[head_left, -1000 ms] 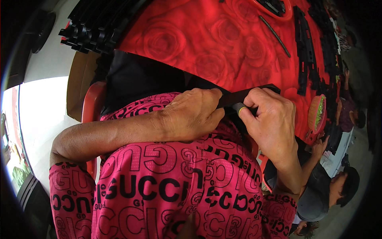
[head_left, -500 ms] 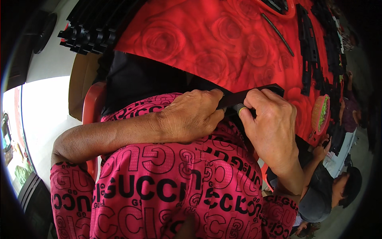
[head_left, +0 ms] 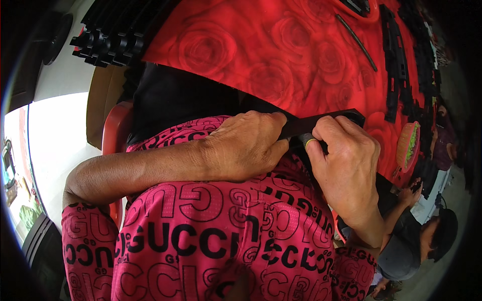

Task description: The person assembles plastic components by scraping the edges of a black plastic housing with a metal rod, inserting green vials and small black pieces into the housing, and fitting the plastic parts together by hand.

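Black strip (head_left: 303, 124) is spanning the gap between two hands by the red tabletop's (head_left: 236, 55) near edge, the left hand (head_left: 246, 145) gripping one end, the right hand (head_left: 349, 155) pinching it farther along, probably for steadiness.
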Action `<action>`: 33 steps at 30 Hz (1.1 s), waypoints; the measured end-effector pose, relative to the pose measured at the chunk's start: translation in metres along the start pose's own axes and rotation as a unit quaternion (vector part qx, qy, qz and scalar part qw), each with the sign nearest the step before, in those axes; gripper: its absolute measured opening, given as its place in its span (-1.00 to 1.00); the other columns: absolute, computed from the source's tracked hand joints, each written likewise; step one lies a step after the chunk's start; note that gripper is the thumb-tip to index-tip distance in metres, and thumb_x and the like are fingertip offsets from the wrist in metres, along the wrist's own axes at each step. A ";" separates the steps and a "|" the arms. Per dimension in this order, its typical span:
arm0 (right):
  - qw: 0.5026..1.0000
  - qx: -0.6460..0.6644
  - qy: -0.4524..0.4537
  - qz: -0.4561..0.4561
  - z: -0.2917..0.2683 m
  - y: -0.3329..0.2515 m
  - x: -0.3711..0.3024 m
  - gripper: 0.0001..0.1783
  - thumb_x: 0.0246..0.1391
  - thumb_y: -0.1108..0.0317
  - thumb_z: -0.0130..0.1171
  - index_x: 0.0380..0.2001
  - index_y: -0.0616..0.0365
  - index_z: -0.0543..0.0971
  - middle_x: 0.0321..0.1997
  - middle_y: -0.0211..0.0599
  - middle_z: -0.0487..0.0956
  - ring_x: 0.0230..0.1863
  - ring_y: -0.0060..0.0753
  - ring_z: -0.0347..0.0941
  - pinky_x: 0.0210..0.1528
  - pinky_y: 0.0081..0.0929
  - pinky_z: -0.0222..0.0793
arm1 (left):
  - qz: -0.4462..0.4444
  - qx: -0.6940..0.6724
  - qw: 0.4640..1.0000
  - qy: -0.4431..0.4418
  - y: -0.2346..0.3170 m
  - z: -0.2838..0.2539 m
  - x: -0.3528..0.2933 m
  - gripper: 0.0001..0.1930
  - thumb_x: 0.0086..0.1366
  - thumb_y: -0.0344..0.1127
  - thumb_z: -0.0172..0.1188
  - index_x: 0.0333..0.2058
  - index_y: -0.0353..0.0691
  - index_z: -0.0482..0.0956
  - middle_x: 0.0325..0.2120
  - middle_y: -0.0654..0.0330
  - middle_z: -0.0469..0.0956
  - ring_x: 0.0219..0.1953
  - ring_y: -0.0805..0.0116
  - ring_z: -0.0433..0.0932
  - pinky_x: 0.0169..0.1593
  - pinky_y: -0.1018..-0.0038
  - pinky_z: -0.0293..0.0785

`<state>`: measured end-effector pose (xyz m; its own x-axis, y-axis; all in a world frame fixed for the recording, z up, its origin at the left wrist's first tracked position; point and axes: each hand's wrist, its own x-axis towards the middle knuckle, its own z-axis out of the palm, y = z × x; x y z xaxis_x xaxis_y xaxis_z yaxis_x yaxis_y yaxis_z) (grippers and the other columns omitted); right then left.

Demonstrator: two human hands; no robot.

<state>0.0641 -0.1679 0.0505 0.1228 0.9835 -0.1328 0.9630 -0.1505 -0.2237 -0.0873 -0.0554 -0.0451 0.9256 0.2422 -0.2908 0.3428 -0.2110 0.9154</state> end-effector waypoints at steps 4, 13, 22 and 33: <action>1.000 0.018 0.018 0.007 0.000 0.001 0.005 -0.77 -0.06 0.54 0.41 -0.40 0.23 0.51 -0.45 -0.12 0.54 -0.40 0.05 0.56 -0.35 -0.07 0.46 | -0.002 0.013 1.000 0.008 0.003 -0.002 0.000 -0.70 0.33 -0.26 0.15 -0.23 -0.48 0.47 -0.59 -0.25 0.53 -0.43 -0.35 0.60 -0.32 -0.11 0.47; 0.959 0.226 0.157 0.064 -0.014 0.033 -0.016 -0.84 -0.05 0.67 0.38 -0.34 0.27 0.69 -0.40 -0.27 0.68 -0.33 -0.42 0.64 -0.26 -0.46 0.50 | -0.026 -0.111 0.993 -0.028 0.025 -0.024 -0.011 -0.69 0.49 -0.27 0.10 0.01 -0.41 0.60 -0.53 -0.02 0.55 -0.44 0.28 0.61 -0.29 0.26 0.50; 0.876 0.331 0.343 0.068 0.007 0.056 -0.015 -0.43 0.20 0.26 0.42 0.20 0.32 0.57 0.13 -0.24 0.62 0.01 -0.54 0.48 -0.10 -0.64 0.40 | 0.023 -0.159 0.987 0.014 0.024 -0.024 -0.014 -0.64 0.53 -0.18 0.12 -0.02 -0.44 0.57 -0.58 -0.02 0.56 -0.48 0.16 0.64 -0.33 0.22 0.52; 0.908 0.349 0.224 0.053 0.004 0.044 0.005 -0.76 0.36 0.52 0.12 0.00 0.31 0.67 -0.12 -0.25 0.69 -0.13 -0.52 0.62 -0.07 -0.57 0.47 | 0.077 -0.130 0.988 0.011 0.017 -0.023 -0.015 -0.68 0.54 -0.25 0.20 0.09 -0.38 0.56 -0.47 0.18 0.58 -0.35 0.53 0.51 -0.26 0.41 0.46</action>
<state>0.1065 -0.1698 0.0355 0.4432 0.8777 0.1821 0.5715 -0.1202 -0.8118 -0.0987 -0.0409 -0.0192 0.9590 0.2470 -0.1387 0.1425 0.0026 0.9898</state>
